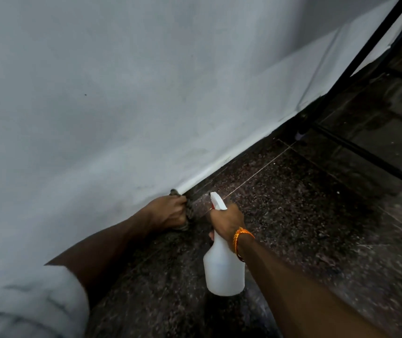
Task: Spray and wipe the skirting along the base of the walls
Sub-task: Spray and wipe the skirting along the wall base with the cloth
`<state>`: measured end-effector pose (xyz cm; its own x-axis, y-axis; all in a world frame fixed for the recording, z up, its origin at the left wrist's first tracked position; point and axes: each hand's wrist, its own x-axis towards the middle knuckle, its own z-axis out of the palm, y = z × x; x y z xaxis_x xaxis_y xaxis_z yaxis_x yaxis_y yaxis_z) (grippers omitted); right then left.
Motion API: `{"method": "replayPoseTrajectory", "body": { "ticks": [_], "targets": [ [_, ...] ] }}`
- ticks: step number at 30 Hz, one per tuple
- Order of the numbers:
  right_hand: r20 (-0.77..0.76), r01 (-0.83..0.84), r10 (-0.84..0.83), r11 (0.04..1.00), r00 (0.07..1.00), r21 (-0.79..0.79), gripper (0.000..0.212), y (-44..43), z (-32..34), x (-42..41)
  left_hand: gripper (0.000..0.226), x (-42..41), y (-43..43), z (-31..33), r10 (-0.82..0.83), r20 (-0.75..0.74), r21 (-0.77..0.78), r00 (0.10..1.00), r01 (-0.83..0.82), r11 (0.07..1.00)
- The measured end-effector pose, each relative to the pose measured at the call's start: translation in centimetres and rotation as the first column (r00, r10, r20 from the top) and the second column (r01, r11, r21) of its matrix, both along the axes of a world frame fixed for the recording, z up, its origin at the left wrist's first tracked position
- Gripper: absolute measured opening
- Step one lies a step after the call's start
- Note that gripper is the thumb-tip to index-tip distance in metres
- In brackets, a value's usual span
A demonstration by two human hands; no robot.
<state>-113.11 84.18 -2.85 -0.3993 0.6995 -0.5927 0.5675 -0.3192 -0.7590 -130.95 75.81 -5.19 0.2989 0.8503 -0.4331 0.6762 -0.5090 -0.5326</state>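
Step in hand, as judged: wiping the skirting [244, 154], the dark band where the white wall [97, 93] meets the granite floor [304, 215]. The left hand [169, 211] has its fingers clenched round a dark cloth [189, 212], pressed to the near end of the skirting. The right hand [228, 219] grasps the neck of the white spray bottle [223, 272], held clear of the floor just beside the cloth; the trigger finger is hidden. The bottle's long axis runs from its base nearest the camera towards the wall, and its nozzle points at the skirting ahead of the cloth. Recommended: keep the cloth flat on the band, draw it along the band's length, and spray short bursts just ahead of it.
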Motion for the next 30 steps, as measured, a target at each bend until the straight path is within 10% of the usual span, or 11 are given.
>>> {"method": "replayPoseTrajectory", "body": {
  "ticks": [8,22,30],
  "targets": [
    [0.014,0.152,-0.151,0.988,0.988,-0.037,0.025,3.4,-1.8,2.9,0.036,0.0,3.3,-1.3,0.054,0.414,0.174,0.909,-0.137,0.975],
    [0.005,0.043,-0.043,0.997,0.999,-0.061,0.012,3.0,-3.2,1.6,0.026,-0.3,3.3,-2.7,-0.025,0.146,0.127,0.989,0.006,0.992],
    [0.041,0.144,-0.141,0.987,0.989,-0.074,0.007,5.3,-4.3,4.2,0.061,1.4,8.7,-3.5,0.113,0.509,0.244,0.853,-0.269,0.932]
  ]
}}
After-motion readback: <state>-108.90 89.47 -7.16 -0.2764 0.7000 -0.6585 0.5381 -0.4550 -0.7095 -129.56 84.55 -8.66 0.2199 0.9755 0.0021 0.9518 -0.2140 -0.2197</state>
